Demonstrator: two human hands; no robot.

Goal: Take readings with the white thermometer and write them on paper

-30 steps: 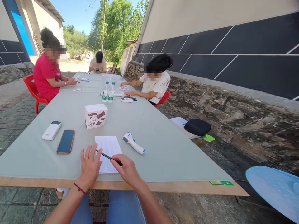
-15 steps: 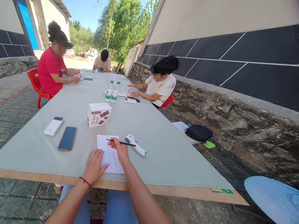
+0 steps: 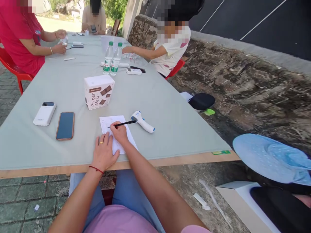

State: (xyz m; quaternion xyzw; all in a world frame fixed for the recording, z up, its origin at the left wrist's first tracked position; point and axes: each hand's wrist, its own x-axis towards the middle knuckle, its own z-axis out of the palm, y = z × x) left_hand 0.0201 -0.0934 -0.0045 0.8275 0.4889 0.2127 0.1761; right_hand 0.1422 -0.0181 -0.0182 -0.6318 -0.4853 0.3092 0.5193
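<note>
A black pen [image 3: 125, 123] is pinched in my right hand [image 3: 119, 133], its point over the upper part of a white printed sheet [image 3: 107, 121]. I cannot tell whether the tip touches the paper. My left hand [image 3: 105, 150] lies flat with fingers stretched across the sheet's lower left part and the table. To the right of the paper rests a white infrared thermometer [image 3: 143, 122]. A smartphone with a brown edge [image 3: 65, 126] and a white power bank [image 3: 45, 113] lie to the left. Behind the sheet stands a white "Su-per Meal" box [image 3: 100, 93].
Two water bottles [image 3: 108, 60] stand further back on the cloth-covered table [image 3: 157, 106]. Beyond them, people sit at both sides and the far end. A light blue hat [image 3: 267, 158] is at the right, above an open box [image 3: 239, 194] on the ground.
My view has tilted down, bringing my lap and the ground at right into sight. My right hand has lowered the pen, its tip now nearer the sheet's left side.
</note>
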